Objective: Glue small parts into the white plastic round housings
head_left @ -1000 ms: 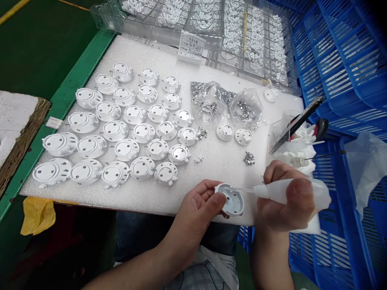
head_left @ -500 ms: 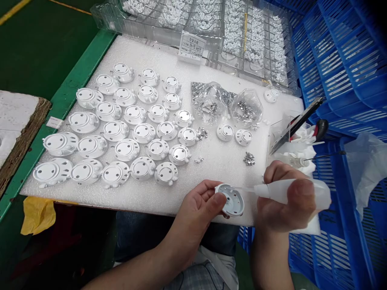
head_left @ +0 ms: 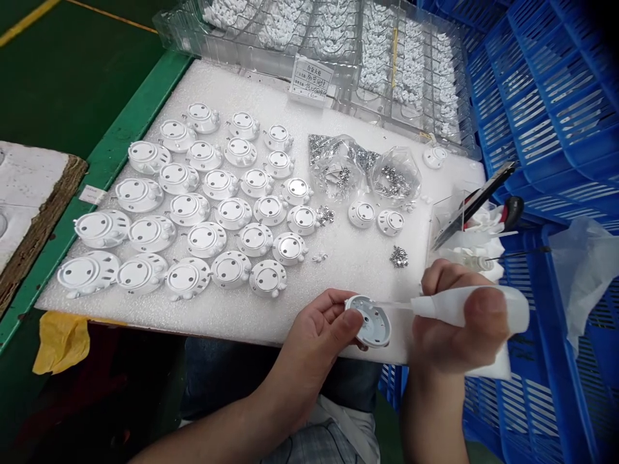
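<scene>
A workshop with a dark green floor (head_left: 72,77) marked by yellow lines surrounds a green-edged worktop (head_left: 109,132). A white foam sheet (head_left: 348,277) covers much of the worktop and is the landmark here.

Above the foam sheet's near edge, right of its middle, a person's left hand (head_left: 319,328) pinches a round white housing (head_left: 376,327) by its rim, thumb over the hollow, open side facing up. The right hand (head_left: 464,335), above the sheet's near right corner, is curled around a translucent squeeze bottle (head_left: 445,305), thumb pressed along its side. The bottle's thin nozzle (head_left: 396,305) points left to the housing's rim; whether its tip touches is too fine to tell.

Across the left half of the foam sheet stand slanting rows of similar white housings (head_left: 206,240), flat faces up, each with two dark spots. Towards the sheet's far side, right of its middle, two clear plastic bags (head_left: 394,174) hold small silvery metal parts. A small heap of metal parts (head_left: 399,257) lies on the sheet, beyond the held housing. Along the sheet's far edge, a clear compartmented tray (head_left: 338,64) holds many small white pieces, with a handwritten label card (head_left: 311,78) in front. Blue plastic crates (head_left: 546,90) stand to the sheet's right.
</scene>
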### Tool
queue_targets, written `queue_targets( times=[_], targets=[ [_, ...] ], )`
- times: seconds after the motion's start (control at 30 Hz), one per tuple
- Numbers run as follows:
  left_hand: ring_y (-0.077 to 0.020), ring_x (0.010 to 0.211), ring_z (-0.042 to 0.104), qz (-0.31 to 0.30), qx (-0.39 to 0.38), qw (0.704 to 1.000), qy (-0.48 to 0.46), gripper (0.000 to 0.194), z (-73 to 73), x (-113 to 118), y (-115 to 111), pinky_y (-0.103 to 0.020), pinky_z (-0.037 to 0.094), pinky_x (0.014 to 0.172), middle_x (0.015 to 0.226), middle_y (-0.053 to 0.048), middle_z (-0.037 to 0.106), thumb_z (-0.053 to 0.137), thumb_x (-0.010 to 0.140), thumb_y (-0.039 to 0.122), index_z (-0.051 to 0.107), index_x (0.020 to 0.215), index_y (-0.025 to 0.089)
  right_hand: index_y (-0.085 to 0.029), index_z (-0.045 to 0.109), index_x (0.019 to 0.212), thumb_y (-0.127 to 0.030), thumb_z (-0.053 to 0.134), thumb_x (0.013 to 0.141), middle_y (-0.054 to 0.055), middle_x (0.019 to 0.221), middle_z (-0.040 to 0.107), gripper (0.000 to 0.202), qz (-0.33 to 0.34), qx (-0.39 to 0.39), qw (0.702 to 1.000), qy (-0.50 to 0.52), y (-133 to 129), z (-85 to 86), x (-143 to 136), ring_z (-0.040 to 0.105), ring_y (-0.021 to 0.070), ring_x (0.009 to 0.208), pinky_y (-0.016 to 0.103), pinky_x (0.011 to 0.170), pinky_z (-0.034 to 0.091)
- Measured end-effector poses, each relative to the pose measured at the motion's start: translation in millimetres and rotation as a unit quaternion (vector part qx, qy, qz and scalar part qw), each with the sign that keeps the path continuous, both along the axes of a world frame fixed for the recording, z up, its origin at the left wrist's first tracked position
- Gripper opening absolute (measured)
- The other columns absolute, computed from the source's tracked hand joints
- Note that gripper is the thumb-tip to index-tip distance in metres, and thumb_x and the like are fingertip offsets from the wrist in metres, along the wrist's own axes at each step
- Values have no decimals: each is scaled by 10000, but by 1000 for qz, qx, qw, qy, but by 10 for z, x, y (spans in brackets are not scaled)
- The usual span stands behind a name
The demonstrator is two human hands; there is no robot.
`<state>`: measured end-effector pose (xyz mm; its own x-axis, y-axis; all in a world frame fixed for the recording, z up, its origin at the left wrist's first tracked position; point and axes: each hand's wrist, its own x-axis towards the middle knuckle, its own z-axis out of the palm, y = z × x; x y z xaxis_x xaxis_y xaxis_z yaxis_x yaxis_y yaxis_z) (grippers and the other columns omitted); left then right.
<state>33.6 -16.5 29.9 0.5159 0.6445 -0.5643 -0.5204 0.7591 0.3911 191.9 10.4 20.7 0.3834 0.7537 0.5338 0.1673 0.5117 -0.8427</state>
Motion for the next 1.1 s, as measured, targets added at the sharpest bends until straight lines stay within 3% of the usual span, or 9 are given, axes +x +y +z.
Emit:
queue_targets(
  times=[0.4, 0.97, 1.1],
  targets=[
    [-132, 765, 597, 8, 0, 1000, -1, 541, -6, 30, 14, -242, 475, 768, 805, -7, 669, 902, 688, 567, 670, 946, 152, -190, 338, 486, -432, 717, 848, -43, 474, 216, 578, -25, -25, 999, -14, -17, -13, -4, 206, 76, 424, 300, 461, 147],
    [-124, 775, 611, 1, 2, 1000, -2, 565, 7, -2, 17, -221, 484, 761, 806, -1, 676, 904, 681, 577, 660, 952, 145, -189, 329, 473, -399, 703, 843, -47, 458, 202, 567, -24, -13, 1000, -8, 3, 0, -12, 191, 74, 410, 295, 438, 133],
    [-123, 768, 601, -1, 3, 1000, -2, 569, -3, 1, 10, -224, 483, 764, 803, 4, 673, 898, 677, 595, 662, 948, 154, -199, 322, 499, -545, 679, 879, -59, 460, 200, 625, -33, -26, 999, 22, 21, 31, -9, 196, 80, 398, 283, 419, 160]
  ],
)
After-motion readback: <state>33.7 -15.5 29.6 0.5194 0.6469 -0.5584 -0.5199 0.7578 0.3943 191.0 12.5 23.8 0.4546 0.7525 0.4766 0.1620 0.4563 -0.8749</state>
